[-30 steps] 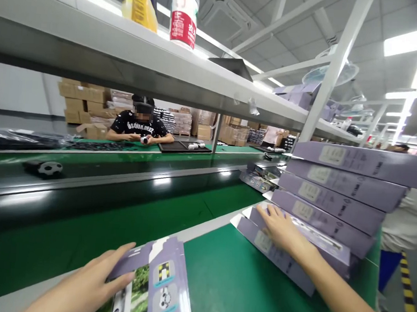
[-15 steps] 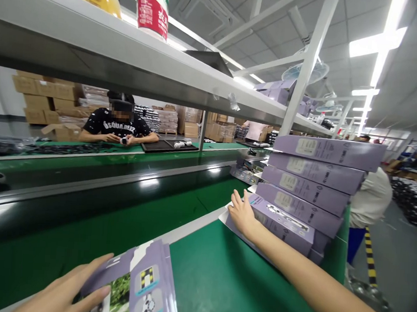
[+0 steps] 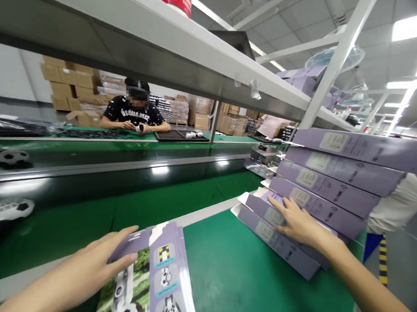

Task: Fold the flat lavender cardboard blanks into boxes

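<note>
Flat purple printed cartons lie in a pile at the bottom centre, showing soccer-ball pictures. My left hand rests over their left edge, thumb and fingers apart. On the right, purple boxes are stacked in a leaning pile on the green table. My right hand lies on a box low in this stack, its fingers spread. Under that hand, the lowest box juts out toward me with its white end flap open.
A conveyor carries black-and-white ball-shaped items on the left. A shelf crosses above, held by a post. Across the line sits a person handling a small item.
The view has shifted, and the scene stands farther left for the ball items. My right hand has moved from the box's flap end onto its top; the lower boxes now sit differently.
</note>
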Demonstrator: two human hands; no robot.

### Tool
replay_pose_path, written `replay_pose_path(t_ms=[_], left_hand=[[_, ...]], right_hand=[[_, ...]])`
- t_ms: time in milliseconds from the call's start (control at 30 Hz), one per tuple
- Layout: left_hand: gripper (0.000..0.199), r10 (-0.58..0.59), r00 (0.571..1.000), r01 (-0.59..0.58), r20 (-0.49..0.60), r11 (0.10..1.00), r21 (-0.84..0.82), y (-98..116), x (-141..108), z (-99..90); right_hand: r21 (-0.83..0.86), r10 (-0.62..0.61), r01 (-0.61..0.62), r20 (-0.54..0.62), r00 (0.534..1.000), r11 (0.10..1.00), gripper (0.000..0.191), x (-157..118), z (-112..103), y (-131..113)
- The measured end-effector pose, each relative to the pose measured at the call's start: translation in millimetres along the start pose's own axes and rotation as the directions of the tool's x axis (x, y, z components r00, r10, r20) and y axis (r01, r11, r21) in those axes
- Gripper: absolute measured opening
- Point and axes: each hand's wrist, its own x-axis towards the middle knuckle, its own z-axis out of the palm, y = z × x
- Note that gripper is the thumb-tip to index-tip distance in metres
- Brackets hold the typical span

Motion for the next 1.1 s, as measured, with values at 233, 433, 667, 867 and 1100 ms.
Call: replay_pose_path(t_ms=[233, 433, 667, 867, 1100], left_hand=[[0.082, 0.042, 0.999, -0.042, -0.019, 0.999, -0.028, -13, 0, 2.3], [0.092, 0.002, 0.999, -0.002, -0.054, 1.000, 0.002, -9, 0, 2.0], [0.111, -0.080, 0.994, 0.072, -0.079, 0.993, -0.094, 18, -20, -16.6], [0.113, 0.005, 0.987, -0.071, -0.161, 0.912, -0.403, 71, -38, -21.6], [0.125, 0.096, 0.883, -0.462, -0.460, 0.356, -0.812, 138, -38, 10.8]], right_hand=[[0.068, -0.066, 0.067, -0.021, 0.998, 0.995, 0.073, -61, 0, -50], [0.171, -0.053, 0.059, -0.044, 0.998, 0.983, 0.073, -45, 17, -51], [0.119, 0.004, -0.007, 0.031, 1.000, 0.993, 0.068, -16, 70, 9], [0.194, 0.001, 0.041, -0.214, 0.977, 0.980, 0.074, -33, 39, -19], [0.523, -0.486, 0.741, -0.559, 0.672, 0.422, 0.075, -89, -29, -124]])
